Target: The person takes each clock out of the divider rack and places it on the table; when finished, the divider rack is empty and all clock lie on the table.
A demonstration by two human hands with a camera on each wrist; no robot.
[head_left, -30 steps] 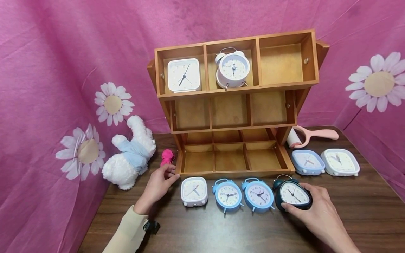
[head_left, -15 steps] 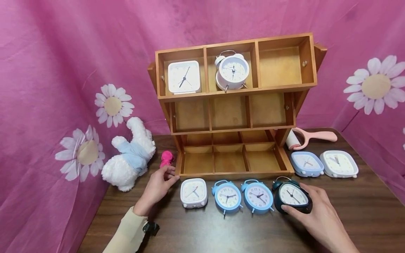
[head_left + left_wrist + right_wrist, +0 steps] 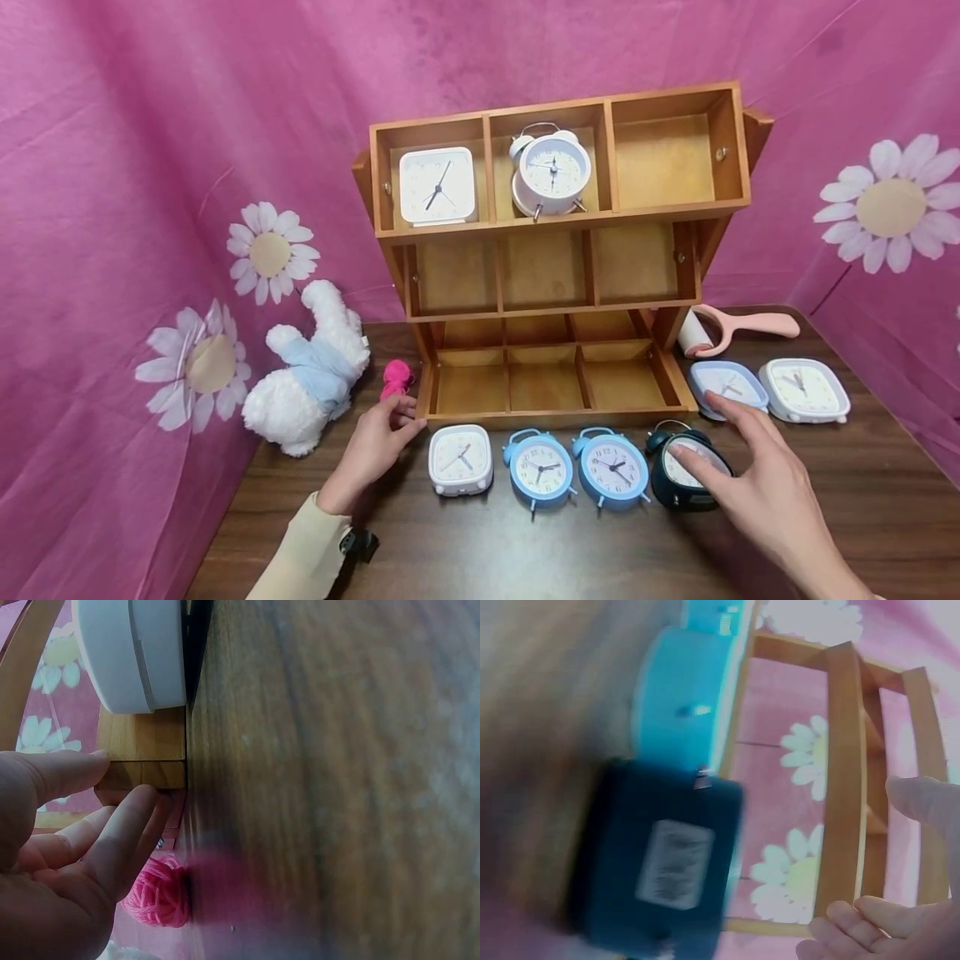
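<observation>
Ahead of you hangs a pink backdrop [image 3: 480,50] printed with daisies, and before it spreads a dark wooden table [image 3: 480,567]. At the far middle of the table stands a wooden rack [image 3: 555,414] in three tiers, each divided into compartments. Its top tier holds two clocks: a square white clock [image 3: 438,185] in the left compartment and a white twin-bell clock [image 3: 553,171], feet toward you, in the middle one.

Left of the rack lies a white plush toy [image 3: 311,375] in a light blue top. Your left hand [image 3: 378,442] pinches the rack's near left corner between thumb and fingers. Your right hand [image 3: 772,492] has its grip released, thumb and fingers spread over the dark green clock [image 3: 678,486], with a gap between them in the right wrist view.

Behind the rack's right end lies a pink-handled roller [image 3: 765,322]. That dark green clock ends a row on the table just in front of the rack; leftward come two sky-blue bell clocks [image 3: 613,471] and a small white clock [image 3: 461,460]. At far right sit a pale blue clock [image 3: 722,377] and a rounded white clock [image 3: 804,390], side by side. Smallest is the bright pink yarn [image 3: 396,375], between plush toy and rack.
</observation>
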